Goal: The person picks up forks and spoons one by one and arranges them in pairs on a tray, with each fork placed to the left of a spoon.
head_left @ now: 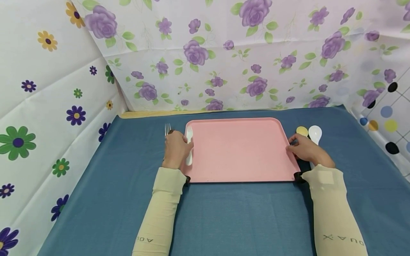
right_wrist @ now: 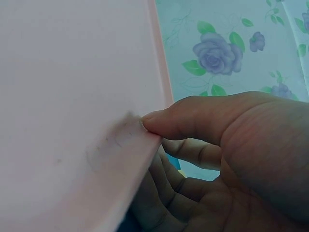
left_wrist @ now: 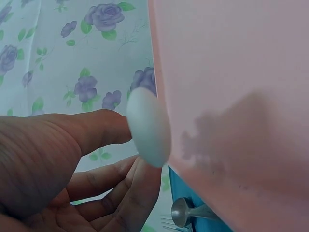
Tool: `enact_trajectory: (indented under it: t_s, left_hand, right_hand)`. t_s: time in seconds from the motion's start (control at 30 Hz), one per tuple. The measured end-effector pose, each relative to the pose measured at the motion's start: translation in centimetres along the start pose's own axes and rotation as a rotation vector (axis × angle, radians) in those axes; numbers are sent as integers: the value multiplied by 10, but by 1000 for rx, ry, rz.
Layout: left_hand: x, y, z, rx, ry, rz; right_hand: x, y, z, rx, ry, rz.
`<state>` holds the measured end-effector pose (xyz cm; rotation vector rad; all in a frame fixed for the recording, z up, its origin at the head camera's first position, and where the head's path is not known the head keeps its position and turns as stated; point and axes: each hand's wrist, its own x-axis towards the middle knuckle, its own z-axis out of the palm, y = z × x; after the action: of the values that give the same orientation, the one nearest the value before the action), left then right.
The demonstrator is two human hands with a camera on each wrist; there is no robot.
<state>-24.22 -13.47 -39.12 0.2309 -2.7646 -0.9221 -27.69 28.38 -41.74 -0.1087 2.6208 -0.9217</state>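
A pink rectangular tray (head_left: pixel 237 151) spans the middle, between both hands. At its left edge, my left hand (head_left: pixel 175 151) pinches a white fork (head_left: pixel 189 138), tines pointing away; whether those fingers also grip the tray edge, I cannot tell. The fork's rounded handle end (left_wrist: pixel 148 128) looms close in the left wrist view. My right hand (head_left: pixel 307 151) pinches the tray's right edge, thumb on top and fingers underneath, as the right wrist view shows. Partly hidden behind my left hand lies a metal fork (head_left: pixel 167 128).
Right of the tray, partly behind my right hand, are a white spoon (head_left: pixel 315 133) and a yellow round-ended utensil (head_left: pixel 301 131). A rounded metal end (left_wrist: pixel 181 212) shows below the tray. Blue cloth (head_left: pixel 240 217) covers the table; a flowered sheet (head_left: pixel 217 46) hangs behind.
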Motion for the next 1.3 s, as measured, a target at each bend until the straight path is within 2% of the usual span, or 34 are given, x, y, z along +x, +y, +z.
enact_trajectory:
  t_s: [0.33, 0.87, 1.3]
  left_hand:
    - [-1, 1, 4, 40, -6, 64]
    - [-2, 5, 10, 86, -55, 15]
    - [-4, 6, 13, 75, -48, -1]
  right_hand:
    - [2, 1, 0, 6, 4, -5]
    - [3, 0, 1, 5, 21, -6]
    - [1, -1, 1, 11, 22, -7]
